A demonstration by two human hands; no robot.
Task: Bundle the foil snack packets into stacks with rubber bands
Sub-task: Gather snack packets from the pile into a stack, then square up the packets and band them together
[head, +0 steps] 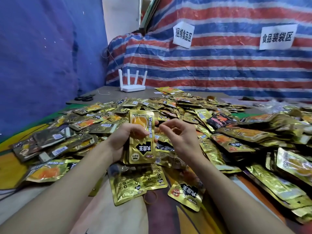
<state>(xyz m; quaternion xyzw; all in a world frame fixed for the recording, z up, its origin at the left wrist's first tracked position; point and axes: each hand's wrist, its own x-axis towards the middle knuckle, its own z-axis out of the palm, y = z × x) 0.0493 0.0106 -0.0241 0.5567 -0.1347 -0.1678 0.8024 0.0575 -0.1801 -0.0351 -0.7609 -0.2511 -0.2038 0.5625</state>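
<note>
My left hand (125, 139) grips a stack of gold foil snack packets (141, 146), upright, with the thumb across the front of the top packet. A thin, pale rubber band seems to cross the packet near the thumb. My right hand (177, 134) is just right of the stack, its fingers curled and its thumb and forefinger pinched together near the packet's right edge, apparently on the band. A large heap of loose gold packets (185, 115) covers the table behind and around both hands. A loose rubber band (150, 197) lies on the cloth near me.
Bundled stacks of packets (55, 146) lie at the left. A white router (132, 81) and black scissors (84, 98) sit at the far left of the table. A striped tarp (219, 65) with two paper signs forms the back wall. Several packets (135, 181) lie close in front of me.
</note>
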